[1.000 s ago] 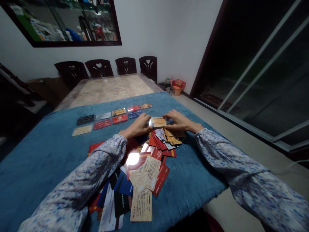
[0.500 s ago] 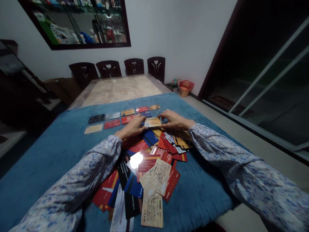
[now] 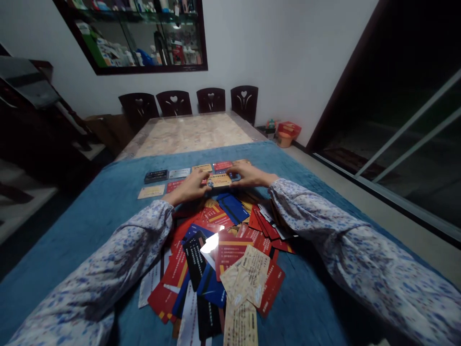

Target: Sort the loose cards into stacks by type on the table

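Note:
A small stack of yellow printed cards (image 3: 219,180) is held level between my two hands, just beyond a loose heap. My left hand (image 3: 191,186) grips its left end, thumb and fingers closed. At the right end, my right hand (image 3: 249,174) pinches it the same way. Rows of sorted cards lie behind, partly hidden by the hands: a black stack (image 3: 156,176), a silver card (image 3: 179,173), a yellow card (image 3: 202,167), a red card (image 3: 223,165) and a cream card (image 3: 151,191). Nearer me, the heap shows red cards (image 3: 234,252), blue cards (image 3: 233,207) and beige cards (image 3: 248,274).
A blue cloth (image 3: 97,216) covers the near part of the table, whose marbled top (image 3: 194,130) shows farther back. Several dark chairs (image 3: 175,103) stand along the far side. An orange bucket (image 3: 284,139) sits on the floor at right.
Both hands have carried the yellow card stack slightly away from me and left, off the heap toward the rows. The view has turned a little left.

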Demonstrator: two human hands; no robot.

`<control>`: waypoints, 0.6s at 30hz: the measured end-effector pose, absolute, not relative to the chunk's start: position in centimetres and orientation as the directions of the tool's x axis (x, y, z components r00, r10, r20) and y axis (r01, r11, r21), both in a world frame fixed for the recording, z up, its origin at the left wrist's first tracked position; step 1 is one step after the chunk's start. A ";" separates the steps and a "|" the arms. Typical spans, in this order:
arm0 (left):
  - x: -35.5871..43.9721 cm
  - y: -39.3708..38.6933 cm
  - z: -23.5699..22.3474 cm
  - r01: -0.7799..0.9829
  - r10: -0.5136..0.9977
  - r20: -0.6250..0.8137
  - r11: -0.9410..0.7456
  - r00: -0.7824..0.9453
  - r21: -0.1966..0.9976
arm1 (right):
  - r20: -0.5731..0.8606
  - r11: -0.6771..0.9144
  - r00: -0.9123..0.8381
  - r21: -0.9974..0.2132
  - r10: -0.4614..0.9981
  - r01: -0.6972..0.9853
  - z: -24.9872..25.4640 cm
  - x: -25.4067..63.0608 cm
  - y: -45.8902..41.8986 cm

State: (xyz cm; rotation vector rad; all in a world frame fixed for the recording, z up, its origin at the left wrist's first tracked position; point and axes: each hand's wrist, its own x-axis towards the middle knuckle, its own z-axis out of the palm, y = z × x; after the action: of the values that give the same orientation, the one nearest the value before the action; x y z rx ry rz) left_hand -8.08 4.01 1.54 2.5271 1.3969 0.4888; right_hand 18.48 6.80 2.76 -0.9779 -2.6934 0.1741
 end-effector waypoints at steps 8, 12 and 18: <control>-10.1 5.0 2.5 0.833 0.889 0.155 -0.459 0.432 0.310 | 0.183 0.756 -0.735 -0.212 0.653 0.619 3.0 15.8 9.0; -10.8 5.8 2.9 0.863 0.908 0.139 -0.419 0.395 0.283 | 0.171 0.760 -0.742 -0.197 0.648 0.619 3.0 14.5 10.7; -11.7 7.5 2.9 0.904 0.935 0.102 -0.354 0.339 0.240 | 0.117 0.750 -0.742 -0.173 0.660 0.639 3.4 12.8 12.8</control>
State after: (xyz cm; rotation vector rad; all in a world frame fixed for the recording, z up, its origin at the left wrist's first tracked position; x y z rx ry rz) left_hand -11.69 7.53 2.87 2.4524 1.6966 0.3352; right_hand 12.84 12.80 3.38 -1.0390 -2.7764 0.1813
